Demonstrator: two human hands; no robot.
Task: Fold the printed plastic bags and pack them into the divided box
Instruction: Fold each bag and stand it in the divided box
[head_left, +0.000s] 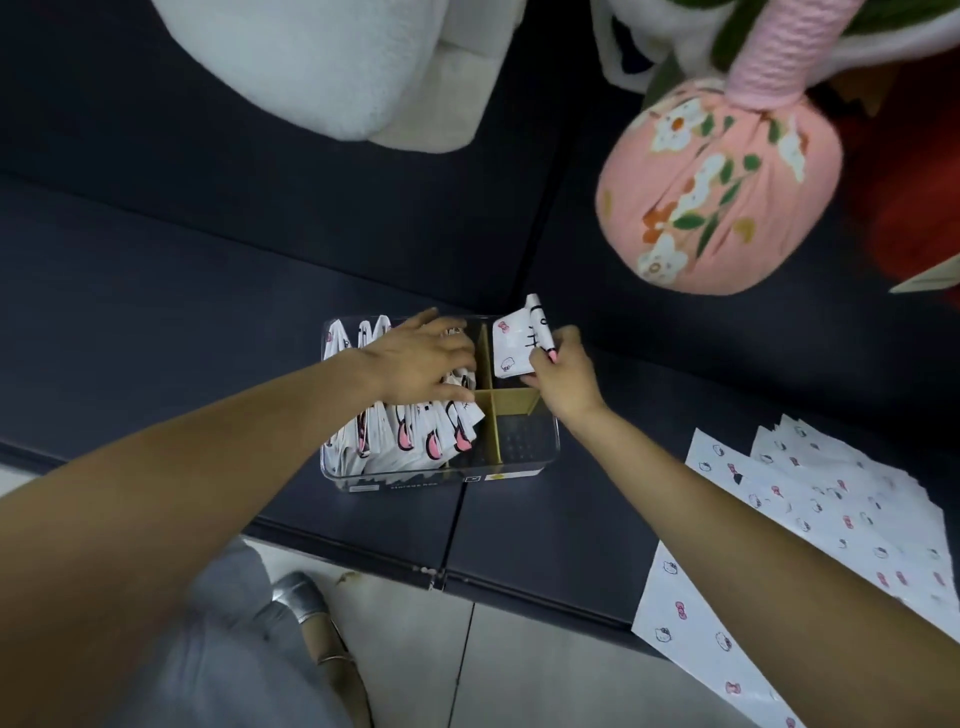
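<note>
1. I see the clear divided box (441, 475) sitting on the dark bench (156, 312), close to its front edge, with tan dividers (488, 410) splitting it into compartments.
2. My left hand (421, 358) lies flat, fingers straight and released, pressing on the row of folded printed bags (410, 431) that stand packed in the box's left compartments.
3. My right hand (563, 371) is grasping one folded bag (511, 340), pinched between thumb and fingers, over the far right compartment; I cannot tell whether the bag touches the box floor.
4. The near right compartment (524, 439) shows its bare bottom.
5. A stack of flat unfolded printed bags (810, 525) lies at the bench's right front edge, overhanging it toward the floor.
6. A pink floral cloth bundle (722, 192) rests toward the bench's far right, and a white fluffy cushion (322, 62) sits at the far side.
</note>
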